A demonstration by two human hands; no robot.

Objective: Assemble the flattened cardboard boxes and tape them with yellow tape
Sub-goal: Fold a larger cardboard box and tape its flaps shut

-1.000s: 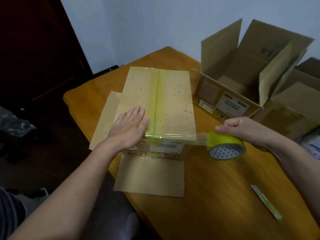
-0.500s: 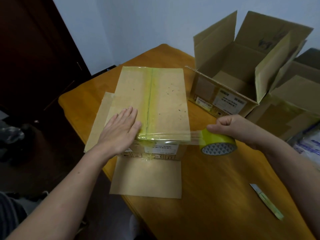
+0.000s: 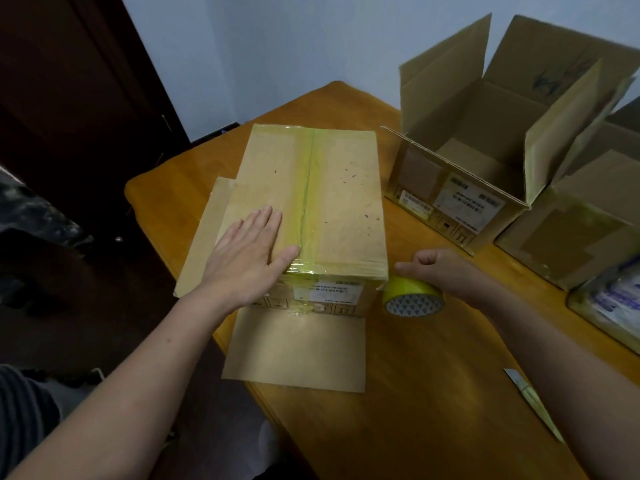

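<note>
Closed box (image 3: 343, 188), centre frame: matte brown corrugated card, rectangular. A glossy yellow tape strip runs down the top seam and across the near edge, and the bottom flaps lie splayed flat on the wooden table (image 3: 433, 393). My left hand (image 3: 249, 251) is flat on the lid, fingers straight, thumb at the near-edge tape. My right hand (image 3: 440, 271) curls around the tape roll (image 3: 412, 296), just right of the box's near corner; contact unclear. Open-topped box (image 3: 460, 161) is at upper right.

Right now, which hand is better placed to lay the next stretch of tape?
The right hand: it grips the yellow tape roll at the corner of the box; the left hand lies flat on top, steadying it.
</note>
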